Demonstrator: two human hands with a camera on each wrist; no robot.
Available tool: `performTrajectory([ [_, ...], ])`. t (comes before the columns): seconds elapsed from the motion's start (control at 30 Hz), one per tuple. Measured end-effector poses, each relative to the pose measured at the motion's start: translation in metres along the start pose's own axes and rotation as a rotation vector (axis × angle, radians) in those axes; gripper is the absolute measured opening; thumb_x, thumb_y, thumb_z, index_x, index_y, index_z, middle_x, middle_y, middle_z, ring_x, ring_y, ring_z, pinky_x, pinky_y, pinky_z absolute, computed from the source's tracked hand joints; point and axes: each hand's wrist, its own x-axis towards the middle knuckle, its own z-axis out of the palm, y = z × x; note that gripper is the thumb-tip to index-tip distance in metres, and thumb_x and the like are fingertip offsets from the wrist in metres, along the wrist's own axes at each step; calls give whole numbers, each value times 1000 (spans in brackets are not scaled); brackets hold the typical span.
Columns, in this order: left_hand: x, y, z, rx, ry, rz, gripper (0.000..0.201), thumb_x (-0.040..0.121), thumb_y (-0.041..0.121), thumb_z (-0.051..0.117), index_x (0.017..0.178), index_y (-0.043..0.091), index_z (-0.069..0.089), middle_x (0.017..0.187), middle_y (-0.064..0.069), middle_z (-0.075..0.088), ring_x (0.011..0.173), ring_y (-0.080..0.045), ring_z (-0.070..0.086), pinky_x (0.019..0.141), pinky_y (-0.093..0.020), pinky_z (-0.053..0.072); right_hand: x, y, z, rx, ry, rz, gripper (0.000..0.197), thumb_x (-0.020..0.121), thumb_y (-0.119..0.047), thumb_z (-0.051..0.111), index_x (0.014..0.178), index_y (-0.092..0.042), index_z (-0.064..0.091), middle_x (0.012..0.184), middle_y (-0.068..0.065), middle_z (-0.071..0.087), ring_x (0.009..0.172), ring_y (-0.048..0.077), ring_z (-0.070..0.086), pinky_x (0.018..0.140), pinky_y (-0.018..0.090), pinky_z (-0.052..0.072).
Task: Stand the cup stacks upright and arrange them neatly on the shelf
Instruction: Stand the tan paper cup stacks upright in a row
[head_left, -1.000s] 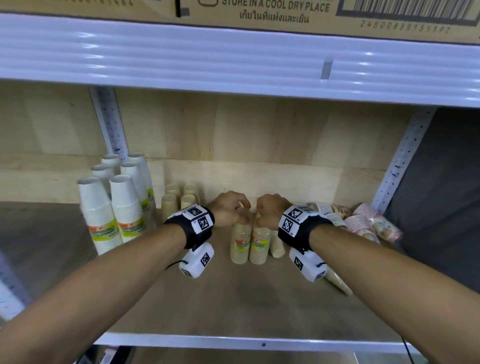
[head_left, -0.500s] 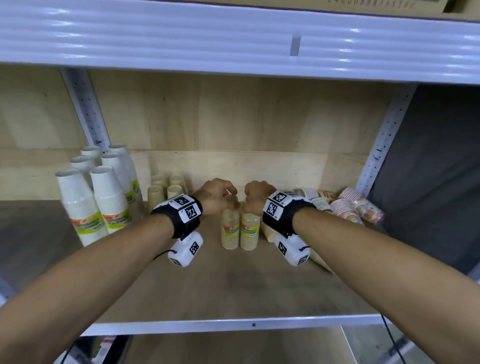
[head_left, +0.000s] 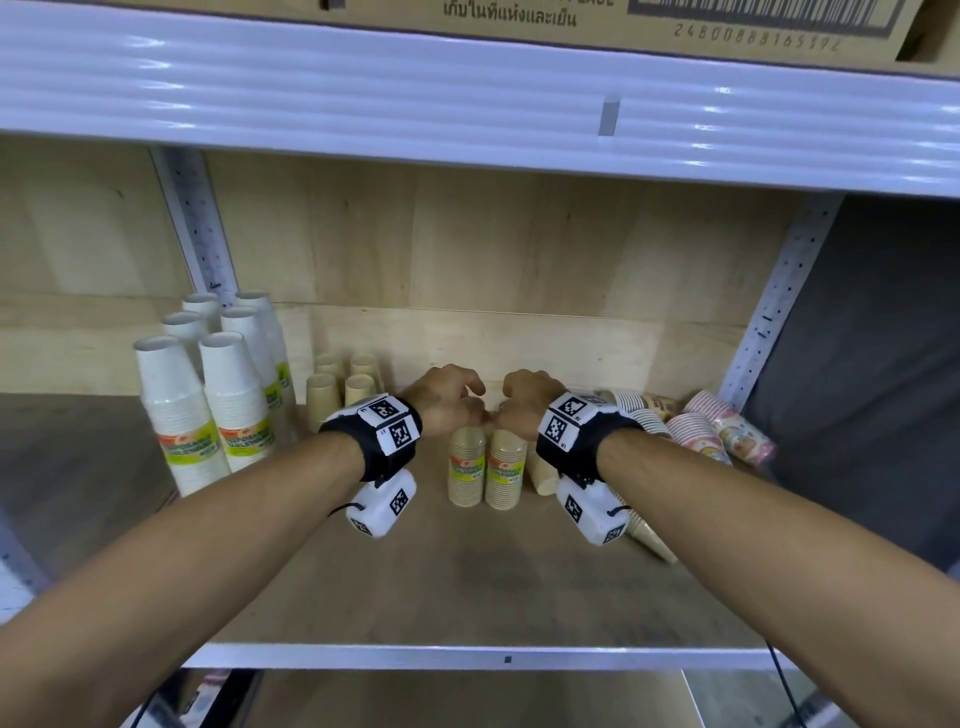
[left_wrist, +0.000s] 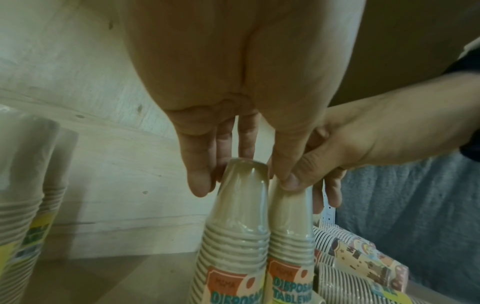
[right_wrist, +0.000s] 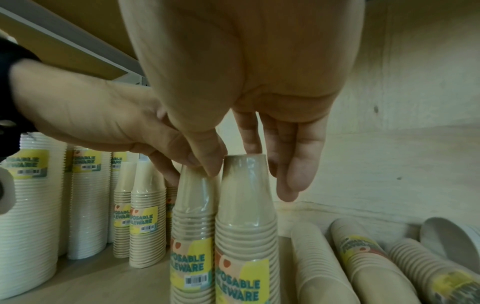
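Note:
Two tan cup stacks stand upright side by side in the middle of the shelf (head_left: 467, 587). My left hand (head_left: 457, 410) grips the top of the left stack (head_left: 466, 473) from above, fingers behind and thumb in front (left_wrist: 241, 174). In the same way, my right hand (head_left: 522, 413) pinches the top of the right stack (head_left: 505, 475). The right wrist view shows its fingers curled round that stack's top cup (right_wrist: 245, 185). The thumbs of both hands touch between the stacks. More tan stacks (right_wrist: 319, 267) lie on their sides to the right.
Tall white cup stacks (head_left: 208, 405) stand at the left, with small tan stacks (head_left: 340, 384) upright behind them. Patterned cup stacks (head_left: 701, 431) lie at the back right by the upright post (head_left: 779, 306). The upper shelf (head_left: 467, 104) hangs low overhead.
Both hands stay on the tops of the two upright tan stacks. Only the head view has shifted slightly.

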Motion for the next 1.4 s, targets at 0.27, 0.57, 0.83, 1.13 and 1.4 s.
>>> performTrajectory([
  [0.27,-2,8,-1,68,-12,34,39,93,26,59,130,13,61,126,-9,60,111,-22,58,82,-25,42,0,-5,2,-29,-12,-15,9,79,-17,61,86,-12,57,93,5,59,83,25,57,55,25,37],
  [0.57,-3,10,-9,132,-73,20,38,90,20,63,128,17,64,125,-6,59,111,-21,58,84,-26,46,-1,-12,-5,-18,-22,-34,6,80,-12,64,82,-6,63,82,7,61,72,21,56,46,21,30],
  [0.83,-13,-5,-43,258,-139,-83,33,82,18,71,114,23,70,115,1,60,102,-18,59,78,-25,50,-4,-46,-16,8,-68,-131,27,81,-16,69,103,-1,71,99,13,70,85,24,67,57,22,43],
  [1.13,-39,-36,-78,336,-121,-224,30,84,8,71,113,14,69,108,-1,64,78,-13,59,54,-19,45,0,-97,-6,48,-79,-249,29,79,-18,73,105,-7,71,104,11,70,92,24,68,73,28,53],
  [1.4,-62,-55,-87,332,-51,-282,30,85,1,67,115,7,67,115,-6,66,92,-18,58,69,-24,46,2,-128,3,107,-111,-337,33,82,-19,74,112,-7,65,108,9,65,92,24,62,67,24,44],
])
